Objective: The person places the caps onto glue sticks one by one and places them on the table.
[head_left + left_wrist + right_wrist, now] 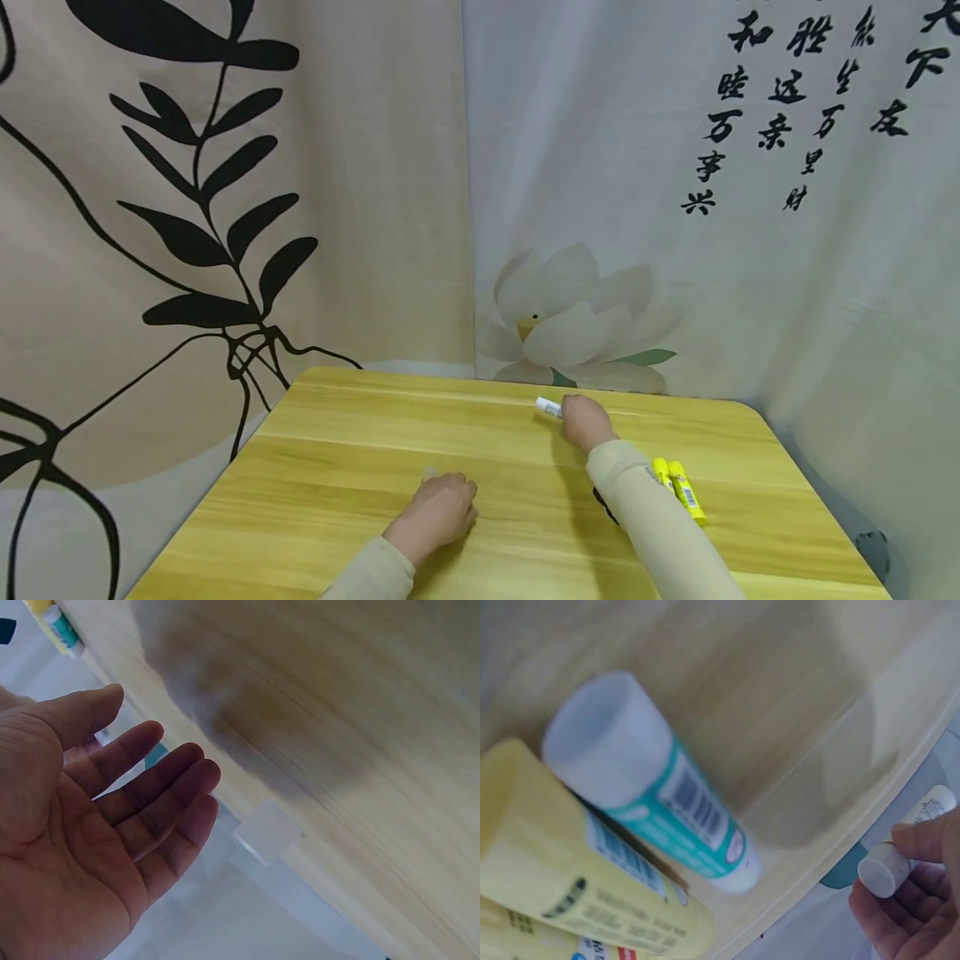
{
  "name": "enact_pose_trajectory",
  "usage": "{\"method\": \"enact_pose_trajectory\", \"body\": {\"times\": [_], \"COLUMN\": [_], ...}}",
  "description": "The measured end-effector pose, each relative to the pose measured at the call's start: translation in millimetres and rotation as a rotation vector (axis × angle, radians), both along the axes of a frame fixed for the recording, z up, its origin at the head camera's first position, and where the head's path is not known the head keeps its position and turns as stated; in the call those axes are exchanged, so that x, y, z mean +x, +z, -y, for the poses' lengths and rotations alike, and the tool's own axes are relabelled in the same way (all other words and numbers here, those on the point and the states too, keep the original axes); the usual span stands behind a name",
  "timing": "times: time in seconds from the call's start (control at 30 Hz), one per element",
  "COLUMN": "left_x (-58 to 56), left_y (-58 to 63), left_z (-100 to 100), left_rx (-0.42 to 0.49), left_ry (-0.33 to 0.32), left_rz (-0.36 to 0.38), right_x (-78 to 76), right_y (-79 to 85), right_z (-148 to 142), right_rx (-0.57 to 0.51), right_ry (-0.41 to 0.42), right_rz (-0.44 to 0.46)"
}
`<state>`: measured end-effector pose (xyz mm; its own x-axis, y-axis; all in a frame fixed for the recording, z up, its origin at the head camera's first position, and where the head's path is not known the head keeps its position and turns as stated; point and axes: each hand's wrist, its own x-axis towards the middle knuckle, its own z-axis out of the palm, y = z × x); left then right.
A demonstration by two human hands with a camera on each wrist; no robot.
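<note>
My right hand (587, 423) pinches a white glue stick (549, 407) between thumb and fingers near the far edge of the table. The right wrist view shows this white glue stick (885, 870) lying across the fingers. My left hand (438, 512) hovers over the middle of the table, its fingers (172, 784) loosely bent and holding nothing. Just beyond it lies a small whitish block (268, 832), mostly hidden by the hand in the head view. Beside the right forearm lie two yellow glue sticks (686, 492) and a white-and-teal glue stick (682, 802), the latter largely hidden by the sleeve in the head view.
The wooden table (337, 433) has rounded far corners. Behind it hang a curtain with black leaf prints (390, 208) and a pale one with a lotus and black characters (600, 167). A small dark item (604, 506) shows under the right sleeve.
</note>
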<state>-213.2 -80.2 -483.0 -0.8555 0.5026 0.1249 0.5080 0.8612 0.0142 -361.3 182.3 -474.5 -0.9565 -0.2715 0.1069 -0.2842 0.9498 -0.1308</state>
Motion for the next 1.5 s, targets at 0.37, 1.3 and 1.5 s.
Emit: {"method": "enact_pose_trajectory", "body": {"times": [0.37, 1.3, 1.5], "left_x": [-5.1, -24.7, -27.2], "left_y": [0.9, 10.6, 14.4], "left_z": [3.5, 26.5, 30.7], "left_rx": [0.034, 0.075, 0.090], "left_ry": [0.028, 0.151, 0.162], "left_rz": [0.022, 0.101, 0.112], "right_x": [21.1, 65.0, 74.1], "right_y": [0.7, -0.6, 4.8], "right_z": [12.0, 8.6, 13.2], "right_rx": [-0.012, -0.085, -0.088], "right_ry": [0.020, 0.017, 0.041], "right_rz": [-0.023, -0.047, -0.076]}}
